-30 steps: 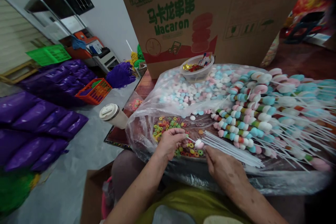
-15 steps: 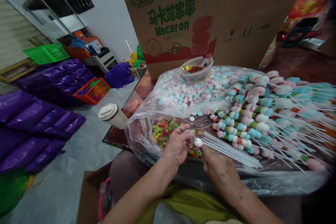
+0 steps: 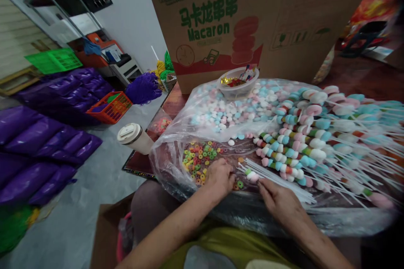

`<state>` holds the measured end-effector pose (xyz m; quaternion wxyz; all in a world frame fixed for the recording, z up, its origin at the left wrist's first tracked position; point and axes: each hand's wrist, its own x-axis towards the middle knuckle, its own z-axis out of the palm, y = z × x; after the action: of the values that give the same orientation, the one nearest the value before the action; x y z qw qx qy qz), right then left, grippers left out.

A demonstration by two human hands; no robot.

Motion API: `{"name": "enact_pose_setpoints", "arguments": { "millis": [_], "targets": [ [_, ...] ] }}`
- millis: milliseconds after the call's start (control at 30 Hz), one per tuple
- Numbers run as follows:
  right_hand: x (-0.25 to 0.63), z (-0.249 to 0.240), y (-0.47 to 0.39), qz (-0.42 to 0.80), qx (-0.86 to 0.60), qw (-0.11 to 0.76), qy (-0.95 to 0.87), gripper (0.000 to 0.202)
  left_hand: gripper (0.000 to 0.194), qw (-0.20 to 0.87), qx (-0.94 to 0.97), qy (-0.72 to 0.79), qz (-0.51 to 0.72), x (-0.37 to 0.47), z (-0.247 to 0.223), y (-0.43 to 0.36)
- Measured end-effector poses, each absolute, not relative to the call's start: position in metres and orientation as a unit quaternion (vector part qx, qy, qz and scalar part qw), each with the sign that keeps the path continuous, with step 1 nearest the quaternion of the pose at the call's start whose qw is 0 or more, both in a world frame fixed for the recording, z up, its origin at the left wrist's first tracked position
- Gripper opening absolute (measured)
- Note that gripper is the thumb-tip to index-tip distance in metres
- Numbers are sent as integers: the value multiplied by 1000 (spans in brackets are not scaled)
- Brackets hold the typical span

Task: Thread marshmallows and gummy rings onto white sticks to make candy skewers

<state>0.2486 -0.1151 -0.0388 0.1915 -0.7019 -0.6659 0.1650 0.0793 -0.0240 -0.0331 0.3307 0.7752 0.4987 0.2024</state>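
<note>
Green ring (image 3: 248,171) now on stick (image 3: 242,167) w/ mallow (image 3: 253,177), +1 pc; R hand (image 3: 280,199) pinching stick, L hand (image 3: 219,178) curled, can't tell grip

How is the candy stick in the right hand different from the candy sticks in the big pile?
The held stick shows just a few pieces bunched near the right hand, while the piled sticks carry long rows. The held stick shows white, pink and green but no blue; the piled sticks have plenty of blue. The held stick is gripped, while the piled sticks lie in a heap. Both have soft-looking white and pink pieces.
</note>
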Motion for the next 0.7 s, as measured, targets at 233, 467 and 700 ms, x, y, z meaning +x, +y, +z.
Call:
{"name": "enact_pose_setpoints", "arguments": {
  "millis": [233, 467, 700],
  "targets": [
    [233, -28, -127, 134, -690, 149, -695, 26, 14, 645, 497, 499, 296, 73, -21, -22],
    [219, -21, -124, 116, -664, 152, -723, 25, 29, 778, 331, 433, 312, 55, -13, -26],
    [225, -19, -130, 111, -671, 185, -709, 25, 17, 818, 275, 405, 304, 54, -13, -20]
  ]
}}
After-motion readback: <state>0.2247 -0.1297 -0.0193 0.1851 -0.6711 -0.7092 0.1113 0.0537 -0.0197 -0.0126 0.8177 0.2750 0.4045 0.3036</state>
